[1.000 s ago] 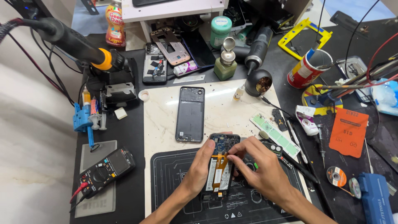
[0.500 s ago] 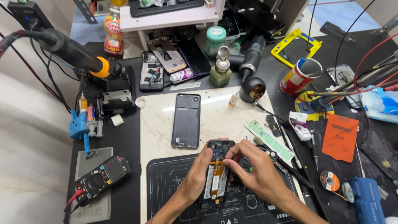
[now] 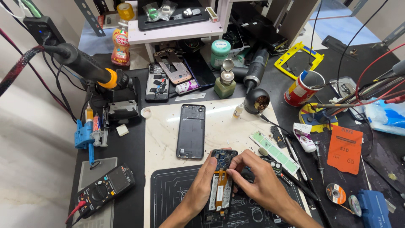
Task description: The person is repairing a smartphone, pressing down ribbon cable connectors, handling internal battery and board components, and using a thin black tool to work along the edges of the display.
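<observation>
Head view, looking straight down at a messy repair bench. Nearest: opened smartphone (image 3: 220, 185) with its back off, lying on the black repair mat (image 3: 168, 198) at the bottom centre, board and orange flex cable showing. Left hand (image 3: 202, 188) curled against the phone's left edge, fingers bent loosely round it, thumb up near the top. Right hand (image 3: 258, 179) over the top right, fingertips (image 3: 234, 165) pinched close together right on the upper board; can't tell if anything tiny is between them. Off to the left, a black multimeter (image 3: 105, 192) with a red lead. Just beyond the hands, a dark phone back cover (image 3: 191, 131) flat on the white slab (image 3: 160, 139), close to the open phone but not touching. To the right, a green strip (image 3: 273, 152) and an orange card (image 3: 345, 147). Further back, a green dispenser bottle (image 3: 225, 82), a red-and-white cup (image 3: 303, 88) and a yellow frame (image 3: 298, 61). Far left, a black handpiece with orange collar (image 3: 90, 67).
</observation>
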